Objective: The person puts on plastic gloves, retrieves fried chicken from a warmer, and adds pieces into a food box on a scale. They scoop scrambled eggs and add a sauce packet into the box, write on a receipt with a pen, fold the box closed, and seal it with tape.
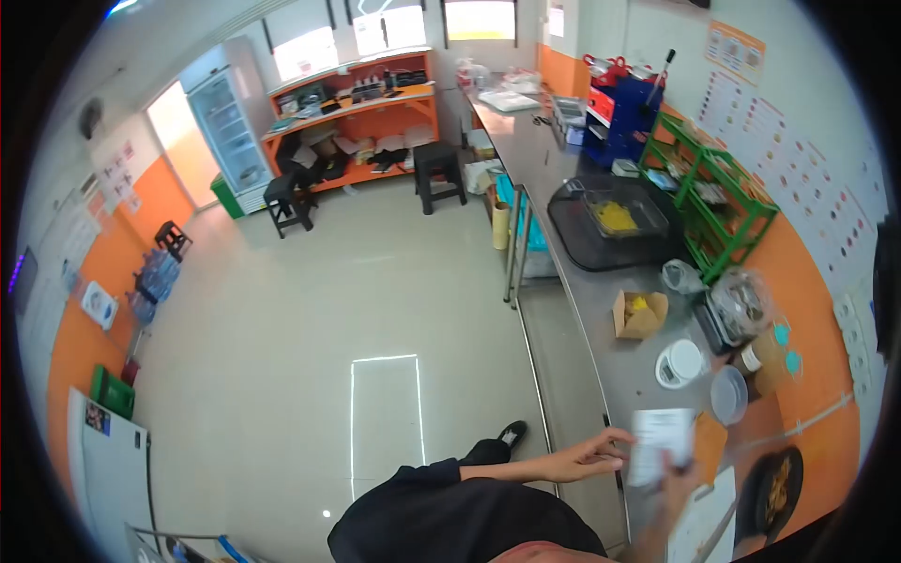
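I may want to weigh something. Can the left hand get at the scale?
Likely yes: the left hand looks empty, the scale is close by, and bare counter lies between them, beside the paper in the right hand.

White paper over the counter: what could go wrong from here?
The white paper, in the right hand, is near the clear round tub; a wide swing might nudge the tub. The open cardboard box sits near the counter's front edge, so a passing sleeve could tip it and spill the yellow food.

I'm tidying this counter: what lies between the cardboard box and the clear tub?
The white scale, between box and tub, in the head view.
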The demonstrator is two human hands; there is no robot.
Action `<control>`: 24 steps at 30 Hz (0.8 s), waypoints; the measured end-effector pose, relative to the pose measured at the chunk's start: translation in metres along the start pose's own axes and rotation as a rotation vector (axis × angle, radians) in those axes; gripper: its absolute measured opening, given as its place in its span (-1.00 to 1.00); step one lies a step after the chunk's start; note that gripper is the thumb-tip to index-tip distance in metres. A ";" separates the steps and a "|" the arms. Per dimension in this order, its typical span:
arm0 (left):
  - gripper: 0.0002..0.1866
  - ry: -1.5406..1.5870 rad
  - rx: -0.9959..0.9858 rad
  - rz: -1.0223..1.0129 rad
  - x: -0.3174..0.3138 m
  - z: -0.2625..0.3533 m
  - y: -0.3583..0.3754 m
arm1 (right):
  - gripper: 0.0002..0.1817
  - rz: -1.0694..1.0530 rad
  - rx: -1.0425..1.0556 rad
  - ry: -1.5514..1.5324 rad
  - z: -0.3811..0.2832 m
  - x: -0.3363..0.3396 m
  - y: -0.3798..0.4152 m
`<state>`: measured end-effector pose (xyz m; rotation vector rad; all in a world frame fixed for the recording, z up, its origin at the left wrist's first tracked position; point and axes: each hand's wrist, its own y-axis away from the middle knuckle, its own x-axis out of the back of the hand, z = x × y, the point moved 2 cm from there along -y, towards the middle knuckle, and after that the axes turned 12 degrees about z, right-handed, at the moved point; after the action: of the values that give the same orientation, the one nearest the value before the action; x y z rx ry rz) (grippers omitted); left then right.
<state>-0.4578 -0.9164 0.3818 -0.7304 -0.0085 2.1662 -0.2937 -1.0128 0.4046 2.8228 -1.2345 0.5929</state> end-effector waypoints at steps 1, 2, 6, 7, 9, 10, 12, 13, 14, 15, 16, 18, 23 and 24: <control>-0.75 0.023 -0.079 0.222 0.009 -0.001 -0.006 | -0.76 -0.099 -0.008 -0.034 0.006 -0.026 -0.016; -0.75 0.010 -0.089 0.228 0.024 -0.008 -0.014 | -0.77 -0.170 0.001 -0.066 0.013 -0.053 -0.032; -0.70 -0.340 0.135 0.572 0.143 -0.059 -0.056 | -0.87 0.051 0.136 -0.237 0.045 -0.138 -0.095; -0.66 -0.404 0.080 0.674 0.170 -0.063 -0.070 | -0.75 -0.092 -0.185 -0.287 0.045 -0.142 -0.111; -0.57 -0.395 0.076 0.813 0.217 -0.059 -0.094 | -0.67 -0.328 -0.387 -0.426 0.090 -0.180 -0.157; -0.57 -0.393 0.079 0.809 0.237 -0.059 -0.106 | -0.56 -0.569 -0.601 -0.557 0.109 -0.197 -0.174; -0.55 -0.346 0.020 0.909 0.272 -0.055 -0.127 | -0.56 -0.464 -0.766 -0.625 0.096 -0.235 -0.183; -0.55 -0.353 0.022 0.901 0.282 -0.051 -0.138 | -0.50 -0.362 -0.926 -0.690 0.093 -0.252 -0.191; -0.54 -0.365 0.089 0.859 0.291 -0.048 -0.150 | -0.50 -0.358 -0.928 -0.699 0.110 -0.260 -0.206; -0.53 -0.379 0.161 0.819 0.297 -0.048 -0.162 | -0.50 -0.366 -0.890 -0.759 0.133 -0.268 -0.221; -0.53 -0.390 0.171 0.814 0.301 -0.048 -0.173 | -0.46 -0.372 -0.856 -0.820 0.142 -0.272 -0.231; -0.54 -0.434 0.294 0.714 0.299 -0.057 -0.191 | -0.44 -0.386 -0.869 -0.823 0.152 -0.272 -0.243; -0.58 -0.627 0.199 0.448 0.272 -0.096 -0.235 | -0.45 -0.268 -0.918 -0.820 0.149 -0.253 -0.267; -0.58 -0.625 0.208 0.447 0.271 -0.100 -0.242 | -0.47 -0.231 -0.902 -0.836 0.150 -0.247 -0.270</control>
<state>-0.3665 -0.5867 0.2235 0.0978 0.0583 2.6889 -0.2049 -0.6744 0.2203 2.3027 -0.8240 -0.9959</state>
